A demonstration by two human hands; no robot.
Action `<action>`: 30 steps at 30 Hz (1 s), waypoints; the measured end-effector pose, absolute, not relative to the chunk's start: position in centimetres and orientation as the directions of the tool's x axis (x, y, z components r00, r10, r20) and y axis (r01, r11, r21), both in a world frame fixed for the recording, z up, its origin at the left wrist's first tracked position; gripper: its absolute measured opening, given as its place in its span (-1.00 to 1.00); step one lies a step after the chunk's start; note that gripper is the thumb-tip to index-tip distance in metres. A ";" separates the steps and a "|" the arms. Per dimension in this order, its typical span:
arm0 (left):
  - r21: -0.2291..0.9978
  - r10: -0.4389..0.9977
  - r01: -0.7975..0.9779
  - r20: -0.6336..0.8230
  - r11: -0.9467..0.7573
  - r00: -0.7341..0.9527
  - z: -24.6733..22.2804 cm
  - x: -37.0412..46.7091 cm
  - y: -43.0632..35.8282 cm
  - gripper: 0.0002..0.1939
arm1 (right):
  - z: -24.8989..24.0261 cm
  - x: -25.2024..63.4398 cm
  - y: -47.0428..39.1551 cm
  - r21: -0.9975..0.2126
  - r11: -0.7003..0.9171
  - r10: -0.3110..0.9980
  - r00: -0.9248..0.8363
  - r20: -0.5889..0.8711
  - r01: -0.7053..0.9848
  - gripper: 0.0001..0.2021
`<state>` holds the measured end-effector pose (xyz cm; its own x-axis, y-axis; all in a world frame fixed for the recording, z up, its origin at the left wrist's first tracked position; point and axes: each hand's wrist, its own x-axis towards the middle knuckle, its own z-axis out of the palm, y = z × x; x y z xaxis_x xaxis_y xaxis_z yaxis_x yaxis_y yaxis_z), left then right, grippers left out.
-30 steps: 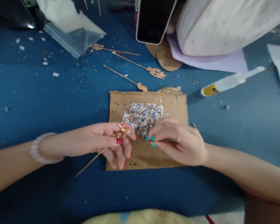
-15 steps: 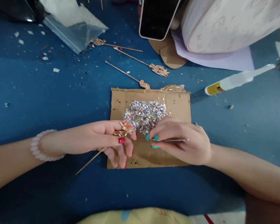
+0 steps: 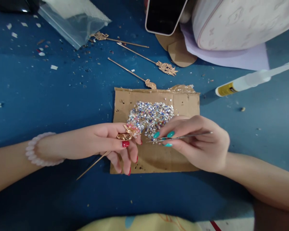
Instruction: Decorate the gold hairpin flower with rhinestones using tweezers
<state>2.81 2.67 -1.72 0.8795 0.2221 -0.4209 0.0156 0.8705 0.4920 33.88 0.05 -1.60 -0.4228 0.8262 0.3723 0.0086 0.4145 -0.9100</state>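
My left hand (image 3: 110, 141) pinches a gold hairpin (image 3: 125, 137) near its ornamental head, which carries pink and clear stones. The pin's thin shaft passes under the palm and sticks out toward the lower left. In my right hand (image 3: 197, 141) is a pair of slim metal tweezers (image 3: 183, 137), tips pointing left toward the hairpin and apart from it. Whether the tips hold a stone is too small to tell. Beneath both hands lies a piece of cardboard (image 3: 154, 162), with a heap of small glittering rhinestones (image 3: 151, 114) spread on it.
Several more gold hairpins, one with a leaf-like head (image 3: 167, 68), lie beyond the cardboard. A glue bottle (image 3: 243, 84) rests at right. Farther back are a phone (image 3: 165, 16), a white pouch (image 3: 238, 25), a clear plastic bag (image 3: 74, 25) and scattered chips.
My right hand has shifted slightly right, turning so more of the tweezers shows. My left hand keeps the hairpin in nearly the same place. The camera view has moved a little.
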 end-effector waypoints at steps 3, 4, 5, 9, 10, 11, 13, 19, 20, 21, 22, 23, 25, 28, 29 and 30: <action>0.499 0.229 0.008 -0.412 0.866 0.882 -1.8 2.7 2.7 -0.86 | -1.6 33.8 0.1 -0.895 0.447 0.808 -0.435 0.396 0.015 -0.76; 0.505 0.233 0.003 -0.404 0.863 0.885 -1.9 2.6 2.7 -0.88 | -1.6 33.9 0.1 -0.891 0.454 0.804 -0.439 0.401 0.017 -0.75; 0.509 0.231 0.005 -0.399 0.861 0.887 -2.0 2.6 2.7 -0.90 | -1.6 33.9 0.1 -0.889 0.457 0.801 -0.443 0.402 0.020 -0.74; 0.511 0.224 0.012 -0.397 0.859 0.890 -2.2 2.5 2.7 -0.91 | -1.8 33.9 0.1 -0.883 0.470 0.794 -0.445 0.414 0.018 -0.72; 0.509 0.225 0.010 -0.397 0.861 0.890 -2.2 2.5 2.7 -0.89 | -1.8 33.8 0.1 -0.874 0.486 0.784 -0.448 0.430 0.011 -0.73; 0.507 0.224 0.011 -0.400 0.862 0.889 -2.1 2.6 2.7 -0.87 | -1.9 33.8 0.1 -0.867 0.498 0.776 -0.450 0.442 0.007 -0.74; 0.505 0.216 0.023 -0.410 0.863 0.886 -1.8 2.9 2.8 -0.83 | -1.9 33.8 0.2 -0.860 0.510 0.766 -0.456 0.454 0.001 -0.76; 0.561 0.214 0.103 -0.470 0.821 0.856 -0.9 3.1 3.0 -0.80 | -1.6 34.0 0.2 -0.852 0.524 0.742 -0.500 0.447 0.015 -0.83; 0.583 0.221 0.110 -0.466 0.805 0.857 -1.0 3.0 2.9 -0.81 | -1.5 34.0 0.2 -0.852 0.524 0.736 -0.510 0.445 0.013 -0.83; 0.605 0.227 0.115 -0.460 0.788 0.858 -1.2 2.8 2.9 -0.81 | -1.4 34.1 0.2 -0.855 0.519 0.733 -0.519 0.439 0.011 -0.82; 0.625 0.233 0.123 -0.456 0.771 0.859 -1.4 2.7 2.8 -0.82 | -1.4 34.1 0.2 -0.859 0.512 0.735 -0.523 0.432 0.009 -0.81; 0.645 0.234 0.134 -0.452 0.753 0.861 -1.7 2.5 2.8 -0.82 | -1.3 34.1 0.1 -0.863 0.505 0.739 -0.519 0.429 0.005 -0.81; 0.678 0.227 0.153 -0.437 0.719 0.870 -2.3 2.2 2.6 -0.79 | -1.2 34.1 0.1 -0.862 0.506 0.740 -0.510 0.438 -0.006 -0.82; 0.697 0.223 0.147 -0.410 0.702 0.884 -2.6 2.0 2.5 -0.74 | -1.1 34.1 0.0 -0.855 0.518 0.723 -0.534 0.438 0.000 -0.81; 0.695 0.226 0.152 -0.420 0.703 0.879 -2.5 2.1 2.5 -0.73 | -1.0 34.1 0.0 -0.858 0.514 0.721 -0.546 0.426 0.009 -0.80; 0.692 0.229 0.165 -0.439 0.702 0.869 -2.4 2.1 2.5 -0.74 | -0.9 34.2 0.0 -0.863 0.505 0.725 -0.552 0.413 0.018 -0.81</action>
<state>2.14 2.55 -2.35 0.8688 0.2287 -0.4393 0.1653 0.7023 0.6925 34.16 -0.02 -0.90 -0.5520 0.7246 0.4127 0.0184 0.5053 -0.8627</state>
